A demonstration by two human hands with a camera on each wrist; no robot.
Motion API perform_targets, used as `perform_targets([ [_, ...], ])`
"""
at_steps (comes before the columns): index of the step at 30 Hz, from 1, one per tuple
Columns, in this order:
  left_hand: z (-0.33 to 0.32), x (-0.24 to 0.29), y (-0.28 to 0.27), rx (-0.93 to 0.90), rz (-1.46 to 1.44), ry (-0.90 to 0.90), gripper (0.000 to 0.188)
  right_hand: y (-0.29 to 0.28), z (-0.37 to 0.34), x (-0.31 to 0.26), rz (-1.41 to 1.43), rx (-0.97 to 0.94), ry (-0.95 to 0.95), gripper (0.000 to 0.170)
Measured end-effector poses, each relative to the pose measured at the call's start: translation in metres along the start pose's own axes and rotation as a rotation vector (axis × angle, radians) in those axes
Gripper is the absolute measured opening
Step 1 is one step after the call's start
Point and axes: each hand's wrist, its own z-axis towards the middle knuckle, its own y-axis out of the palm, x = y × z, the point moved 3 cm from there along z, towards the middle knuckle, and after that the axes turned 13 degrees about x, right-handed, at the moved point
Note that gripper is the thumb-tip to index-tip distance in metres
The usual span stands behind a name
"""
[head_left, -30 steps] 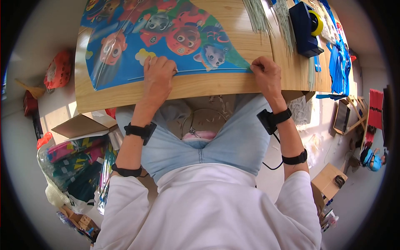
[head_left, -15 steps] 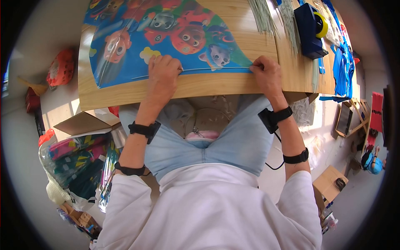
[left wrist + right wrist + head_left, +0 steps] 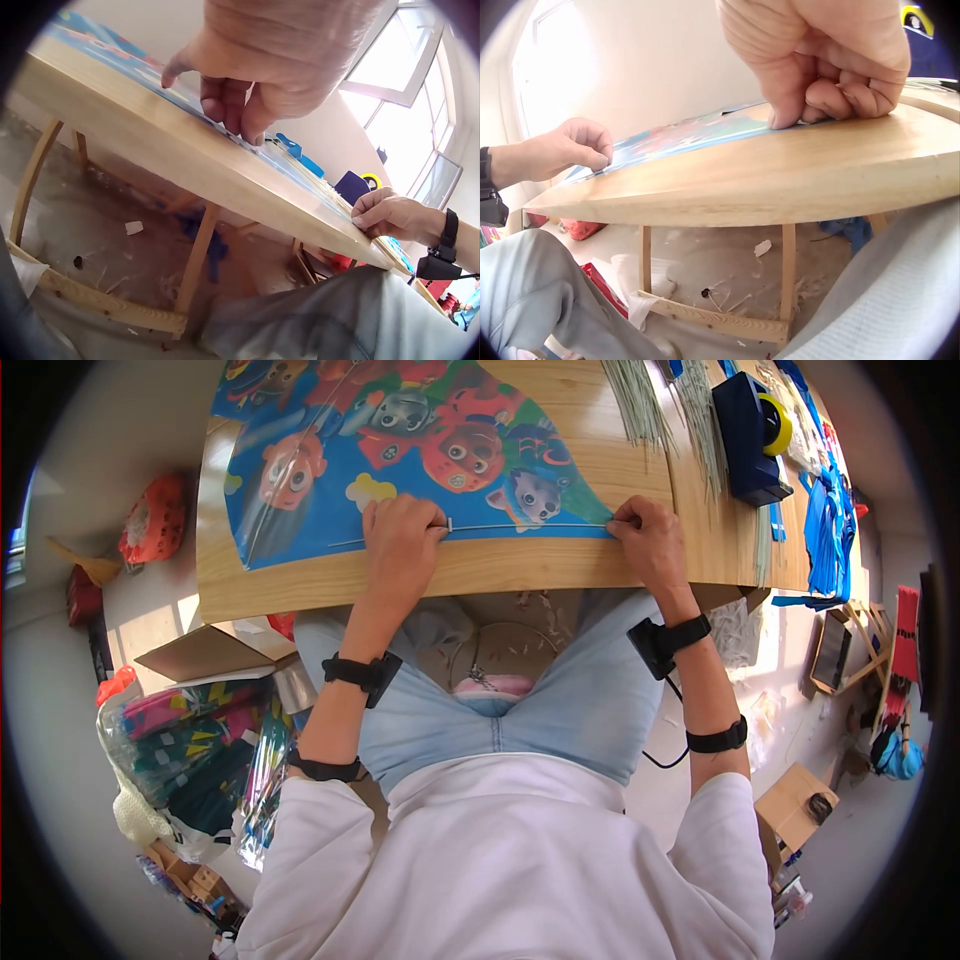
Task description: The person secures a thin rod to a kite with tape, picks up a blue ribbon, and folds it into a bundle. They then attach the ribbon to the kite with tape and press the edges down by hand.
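Note:
A blue plastic sheet [image 3: 300, 535] printed with cartoon animals lies on the wooden table, its straight edge near the table's front. Along that edge runs a thin pale rod [image 3: 530, 526]. My left hand [image 3: 402, 550] is at the rod, thumb and forefinger pinching it beside a small white piece [image 3: 449, 525] that crosses it. In the left wrist view those fingertips [image 3: 255, 138] meet at the sheet's edge. At the sheet's right corner my right hand [image 3: 650, 540] pinches the rod's end, its other fingers curled in; the pinched tip is hidden.
Bundles of thin rods [image 3: 635, 405] lie at the table's back right, near a dark blue tape dispenser [image 3: 745, 445] with yellow tape. Blue straps [image 3: 828, 535] hang over the right side. An opened cardboard box [image 3: 215, 655] and plastic-wrapped packs [image 3: 190, 750] sit on the floor at left.
The whole head view has shifted slightly to the right. Both hands keep nearly the same places on the sheet; the white piece by the left fingertips now shows more plainly.

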Motion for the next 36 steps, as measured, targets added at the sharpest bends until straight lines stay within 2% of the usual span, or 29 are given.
perform_targets([
  [20, 0.0, 0.007, 0.011, 0.029, 0.01, 0.044, 0.01, -0.001, -0.001, -0.002, -0.012, -0.013, 0.028, 0.011],
  [29, -0.002, 0.005, 0.015, 0.034, 0.008, 0.034, 0.011, -0.003, 0.0, -0.002, -0.004, -0.004, -0.015, 0.012],
  [33, 0.002, 0.011, 0.012, 0.093, 0.019, 0.094, 0.01, -0.007, 0.002, 0.008, 0.188, -0.036, 0.062, 0.013],
  [35, 0.0, 0.006, 0.013, 0.04, -0.003, 0.046, 0.01, -0.01, 0.005, 0.016, 0.308, -0.069, 0.174, 0.013],
  [36, 0.0, 0.005, 0.014, 0.012, -0.011, 0.022, 0.011, -0.011, 0.006, 0.017, 0.299, -0.067, 0.169, 0.013],
])
